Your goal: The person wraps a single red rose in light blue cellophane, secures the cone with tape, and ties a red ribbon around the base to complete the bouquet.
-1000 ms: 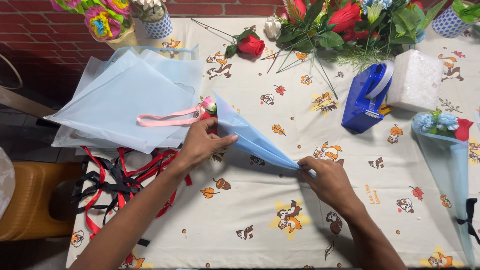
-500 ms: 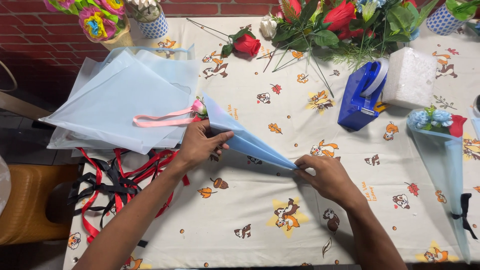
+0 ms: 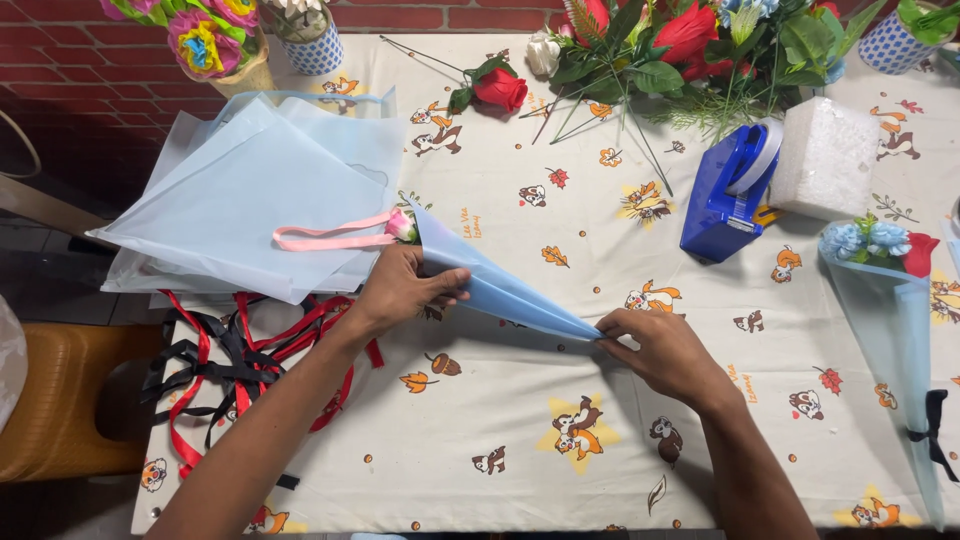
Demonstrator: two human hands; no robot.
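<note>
Cone [image 3: 495, 285] of pale blue wrapping paper lies slantwise on the cartoon-print tablecloth [image 3: 520, 440], a pink bud [image 3: 400, 226] at its wide mouth. Blue sheets [image 3: 240, 200] lie just left, red and black ribbons [image 3: 215, 365] below them, a blue tape dispenser [image 3: 728, 195] to the right. The left hand [image 3: 405, 290] clasps the wide end, fingers curled around it; the right hand [image 3: 665, 350] pinches the narrow tip.

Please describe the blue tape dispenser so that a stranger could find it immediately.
Look at the table with the cartoon-print cloth, toward its far right part, just below the pile of flowers. The tape dispenser stands there beside a white foam block. It is the only solid, dark blue plastic thing; the wrapping sheets are pale blue.
</note>
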